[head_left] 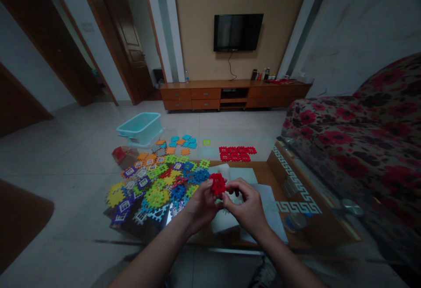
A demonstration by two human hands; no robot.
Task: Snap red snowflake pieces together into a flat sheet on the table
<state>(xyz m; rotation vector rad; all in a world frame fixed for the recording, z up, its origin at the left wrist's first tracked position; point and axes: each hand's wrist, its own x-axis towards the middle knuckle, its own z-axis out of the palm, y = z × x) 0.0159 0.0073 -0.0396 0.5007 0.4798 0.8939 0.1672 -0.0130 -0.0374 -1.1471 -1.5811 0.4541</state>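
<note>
Between my two hands, above the glass table, is a red interlocking toy tile (218, 184) with notched edges. My left hand (204, 204) grips it from the left side, thumb on its near face. From the right, my right hand (246, 202) pinches its lower right edge between thumb and fingers. Whether it is one tile or several pressed together I cannot tell. Farther back lies a flat panel of joined red tiles (237, 153). To the left spreads a heap of loose tiles (158, 191) in yellow-green, blue, purple, orange and white.
A light blue plastic bin (141, 131) stands beyond the heap. One yellow-green tile (206, 142) and several blue and orange tiles (184, 142) lie at the far side. Papers (266, 222) and a round container (295, 222) show beneath the glass. A flowered sofa (345, 121) borders the right.
</note>
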